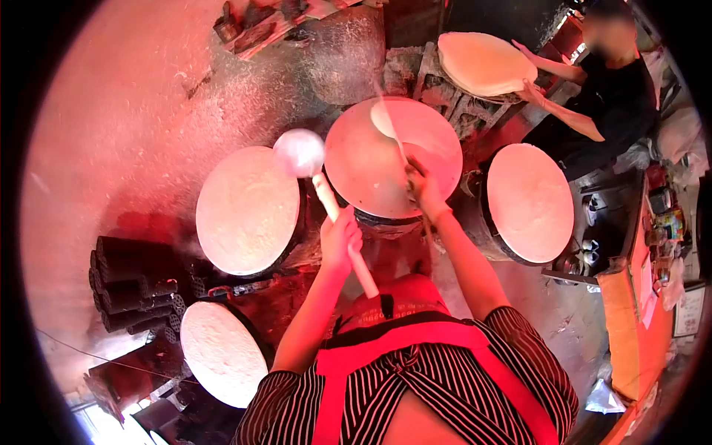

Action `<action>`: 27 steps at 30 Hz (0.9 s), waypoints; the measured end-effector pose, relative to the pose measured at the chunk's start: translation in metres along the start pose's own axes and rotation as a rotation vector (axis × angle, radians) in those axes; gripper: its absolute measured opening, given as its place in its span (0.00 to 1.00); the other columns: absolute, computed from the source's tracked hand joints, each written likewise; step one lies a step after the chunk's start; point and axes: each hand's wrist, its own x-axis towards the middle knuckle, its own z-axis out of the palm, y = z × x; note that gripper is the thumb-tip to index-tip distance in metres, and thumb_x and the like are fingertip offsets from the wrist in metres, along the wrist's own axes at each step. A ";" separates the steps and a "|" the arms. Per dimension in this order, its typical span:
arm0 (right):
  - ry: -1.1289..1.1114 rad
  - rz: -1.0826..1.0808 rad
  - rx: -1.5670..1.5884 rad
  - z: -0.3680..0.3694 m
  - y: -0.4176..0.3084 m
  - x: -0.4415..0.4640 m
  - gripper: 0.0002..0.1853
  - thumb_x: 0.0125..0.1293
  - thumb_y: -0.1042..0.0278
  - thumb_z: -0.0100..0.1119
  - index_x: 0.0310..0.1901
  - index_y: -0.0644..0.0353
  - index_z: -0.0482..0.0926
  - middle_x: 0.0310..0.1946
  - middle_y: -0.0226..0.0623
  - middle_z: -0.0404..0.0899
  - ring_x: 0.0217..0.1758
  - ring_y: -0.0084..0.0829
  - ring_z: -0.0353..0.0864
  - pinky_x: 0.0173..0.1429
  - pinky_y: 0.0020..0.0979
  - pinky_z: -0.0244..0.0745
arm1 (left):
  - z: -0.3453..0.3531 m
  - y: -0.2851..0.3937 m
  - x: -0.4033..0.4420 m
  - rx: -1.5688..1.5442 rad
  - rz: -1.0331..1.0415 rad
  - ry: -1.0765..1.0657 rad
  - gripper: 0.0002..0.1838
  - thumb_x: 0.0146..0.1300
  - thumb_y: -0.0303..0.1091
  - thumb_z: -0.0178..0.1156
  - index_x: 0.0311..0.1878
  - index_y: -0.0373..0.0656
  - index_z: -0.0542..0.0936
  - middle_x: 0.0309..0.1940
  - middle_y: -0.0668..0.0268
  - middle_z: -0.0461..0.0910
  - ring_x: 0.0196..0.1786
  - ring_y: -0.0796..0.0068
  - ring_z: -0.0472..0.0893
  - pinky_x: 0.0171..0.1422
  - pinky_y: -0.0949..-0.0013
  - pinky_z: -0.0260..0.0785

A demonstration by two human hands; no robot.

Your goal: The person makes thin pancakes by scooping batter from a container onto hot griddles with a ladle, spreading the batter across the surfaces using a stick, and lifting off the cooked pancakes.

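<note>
My left hand is wrapped round the light handle of a ladle, whose round bowl is up at the left rim of the middle griddle. Over that round griddle, my right hand grips a long thin tool that slants up and to the left. A pale round patch lies near the griddle's top edge, beside the tool. Part of the griddle's surface near my right hand looks hazy.
Round pans with pale contents stand left, lower left and right. At the upper right a co-worker holds a large round sheet. Dark perforated cylinders are stacked at left; an orange-sided counter stands right.
</note>
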 end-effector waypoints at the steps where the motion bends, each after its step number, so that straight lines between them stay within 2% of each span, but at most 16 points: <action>1: -0.074 0.100 0.043 -0.009 -0.013 -0.025 0.23 0.70 0.58 0.49 0.65 0.45 0.66 0.16 0.18 0.56 0.12 0.15 0.54 0.16 0.21 0.50 | -0.012 -0.003 -0.008 -0.011 -0.062 0.027 0.11 0.64 0.37 0.58 0.29 0.50 0.66 0.14 0.79 0.56 0.12 0.85 0.57 0.14 0.76 0.49; 4: 0.139 -0.027 0.118 -0.037 0.015 -0.066 0.22 0.69 0.61 0.50 0.64 0.48 0.67 0.17 0.17 0.59 0.14 0.13 0.56 0.17 0.19 0.49 | -0.042 -0.012 -0.026 0.005 -0.085 0.100 0.12 0.63 0.37 0.59 0.29 0.50 0.66 0.14 0.79 0.56 0.13 0.86 0.57 0.16 0.78 0.49; 6: 0.339 -0.163 0.084 -0.042 0.033 -0.080 0.21 0.69 0.62 0.51 0.63 0.50 0.68 0.17 0.16 0.59 0.15 0.12 0.56 0.18 0.18 0.48 | -0.056 -0.021 -0.034 0.054 -0.072 0.162 0.11 0.62 0.35 0.60 0.31 0.47 0.68 0.18 0.76 0.62 0.16 0.86 0.61 0.18 0.79 0.52; 9: 0.182 -0.096 0.038 -0.043 0.057 -0.048 0.21 0.69 0.63 0.51 0.62 0.52 0.69 0.18 0.16 0.60 0.16 0.12 0.55 0.19 0.17 0.49 | -0.068 -0.034 -0.042 0.113 -0.036 0.188 0.09 0.62 0.34 0.61 0.35 0.43 0.71 0.22 0.73 0.67 0.20 0.85 0.65 0.19 0.80 0.55; 11: 0.131 -0.108 0.061 -0.018 0.044 -0.030 0.21 0.69 0.62 0.51 0.62 0.55 0.71 0.25 0.21 0.71 0.17 0.13 0.60 0.20 0.20 0.55 | -0.069 -0.042 -0.049 0.138 -0.024 0.202 0.08 0.62 0.34 0.60 0.37 0.41 0.73 0.23 0.71 0.70 0.21 0.86 0.67 0.19 0.80 0.57; 13: 0.090 -0.054 -0.020 -0.007 0.039 -0.002 0.21 0.68 0.61 0.51 0.61 0.54 0.71 0.24 0.21 0.69 0.16 0.13 0.59 0.19 0.20 0.54 | -0.063 -0.049 -0.053 0.148 -0.012 0.230 0.07 0.63 0.33 0.59 0.38 0.40 0.74 0.24 0.70 0.72 0.21 0.86 0.67 0.20 0.80 0.58; 16: -0.098 0.056 0.056 -0.007 0.018 0.006 0.21 0.68 0.61 0.52 0.61 0.54 0.71 0.24 0.20 0.69 0.18 0.13 0.61 0.20 0.20 0.54 | -0.049 -0.059 -0.059 0.145 0.002 0.279 0.07 0.63 0.31 0.58 0.39 0.39 0.74 0.26 0.68 0.75 0.21 0.86 0.67 0.20 0.80 0.58; 19: -0.237 0.095 -0.064 -0.058 -0.008 -0.007 0.21 0.68 0.61 0.54 0.62 0.54 0.71 0.30 0.22 0.74 0.21 0.14 0.64 0.21 0.19 0.57 | -0.042 -0.074 -0.060 0.087 0.028 0.349 0.07 0.63 0.30 0.58 0.40 0.37 0.74 0.26 0.68 0.75 0.21 0.86 0.67 0.21 0.80 0.59; 21: -0.020 0.034 -0.146 -0.092 -0.006 -0.015 0.22 0.67 0.64 0.55 0.62 0.56 0.70 0.38 0.26 0.78 0.24 0.14 0.66 0.23 0.19 0.59 | -0.041 -0.079 -0.062 0.042 0.054 0.393 0.06 0.63 0.31 0.58 0.38 0.38 0.74 0.24 0.69 0.73 0.20 0.85 0.67 0.21 0.79 0.59; 22: 0.090 -0.024 -0.055 -0.105 0.002 -0.009 0.23 0.66 0.66 0.55 0.62 0.59 0.69 0.42 0.28 0.78 0.25 0.14 0.67 0.25 0.19 0.62 | -0.040 -0.083 -0.064 0.018 0.067 0.418 0.06 0.63 0.31 0.58 0.37 0.38 0.74 0.23 0.69 0.73 0.20 0.84 0.67 0.21 0.79 0.59; 25: 0.062 -0.039 -0.075 -0.126 0.014 0.011 0.24 0.65 0.71 0.55 0.62 0.65 0.69 0.48 0.30 0.76 0.31 0.14 0.71 0.35 0.18 0.67 | -0.033 -0.092 -0.071 -0.026 0.069 0.416 0.06 0.63 0.32 0.57 0.37 0.41 0.72 0.18 0.73 0.67 0.20 0.84 0.65 0.22 0.79 0.56; 26: -0.030 0.031 -0.212 -0.126 0.015 0.022 0.23 0.65 0.71 0.55 0.62 0.65 0.69 0.48 0.29 0.76 0.32 0.14 0.71 0.36 0.18 0.67 | -0.028 -0.094 -0.074 -0.047 0.052 0.426 0.08 0.63 0.34 0.58 0.32 0.43 0.71 0.16 0.74 0.65 0.20 0.84 0.65 0.23 0.78 0.57; 27: -0.101 0.034 -0.212 -0.117 0.011 0.029 0.23 0.65 0.72 0.54 0.62 0.63 0.69 0.44 0.28 0.75 0.29 0.14 0.68 0.33 0.18 0.65 | -0.025 -0.100 -0.073 -0.036 0.063 0.464 0.08 0.63 0.34 0.59 0.32 0.43 0.71 0.17 0.74 0.66 0.20 0.83 0.66 0.24 0.77 0.58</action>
